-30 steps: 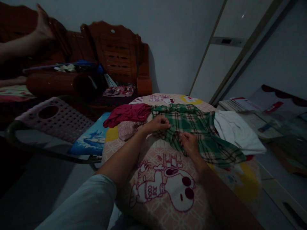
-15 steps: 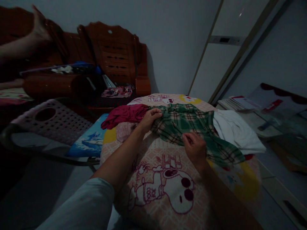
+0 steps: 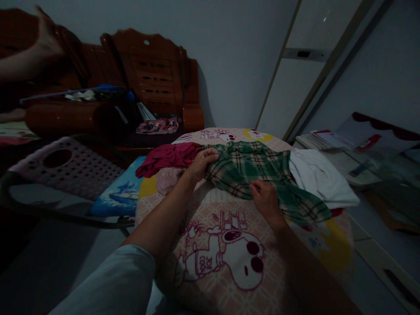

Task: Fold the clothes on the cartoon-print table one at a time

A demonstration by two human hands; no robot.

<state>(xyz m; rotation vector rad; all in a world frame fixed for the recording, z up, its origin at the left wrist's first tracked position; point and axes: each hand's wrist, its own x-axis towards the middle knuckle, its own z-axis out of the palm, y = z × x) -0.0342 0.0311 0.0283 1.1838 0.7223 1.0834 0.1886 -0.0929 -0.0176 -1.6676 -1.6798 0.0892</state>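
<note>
A green plaid shirt lies spread on a round surface covered by a pink cartoon-dog blanket. My left hand grips the shirt's left edge, fingers curled over the fabric. My right hand pinches the shirt's near edge lower down. A crumpled maroon garment lies just left of my left hand. A folded white cloth rests to the right of the plaid shirt.
A wooden bench with clutter stands at the back left. A pink perforated plastic stool and a blue printed cushion sit to the left. Another person's arm reaches in at the top left. Papers lie on a glass table at the right.
My left hand slid left and farther along the shirt to its left edge. My right hand shifted slightly right on the near edge, and the shirt is stretched wider.
</note>
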